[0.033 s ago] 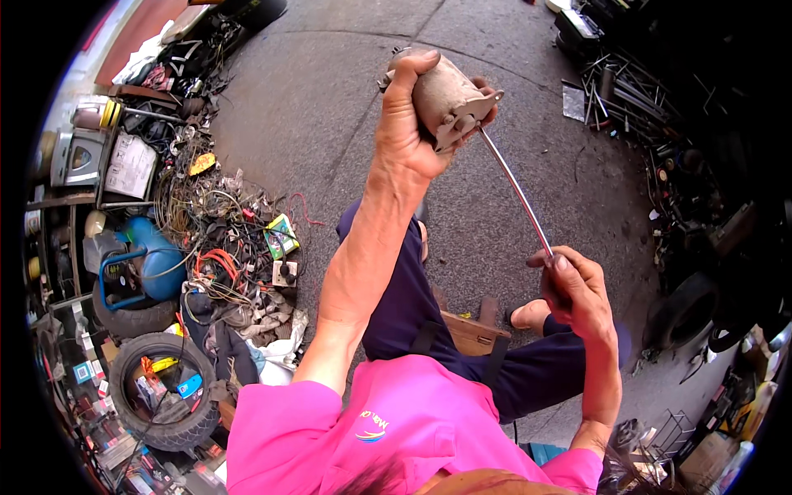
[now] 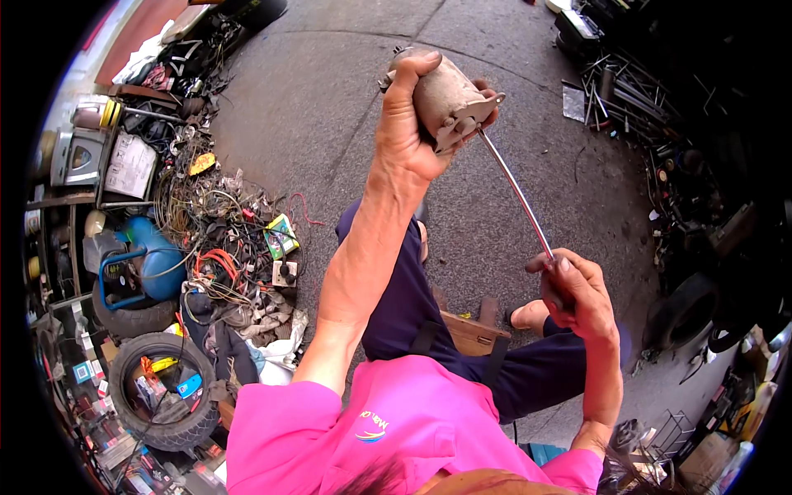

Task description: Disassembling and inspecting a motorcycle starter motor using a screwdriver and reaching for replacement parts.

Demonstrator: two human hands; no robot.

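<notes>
The left hand point(image 2: 410, 124) wraps its fingers round a metal cylinder point(image 2: 450, 87); the fingers of the right hand point(image 2: 582, 297) close on a long-shafted screwdriver point(image 2: 516, 181).
Open ground point(image 2: 305, 107) spreads beyond and beneath the fingers, edged by a heap of wires point(image 2: 183, 198) well to their left and a pile of rods point(image 2: 619, 95) to their right. The tilted cylinder looks dull grey-beige; the shaft meets its flanged end, nearer the right fingers.

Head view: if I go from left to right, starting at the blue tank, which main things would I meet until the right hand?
Blue tank → green packet → grey metal cylinder → long-shafted tool → right hand.
</notes>
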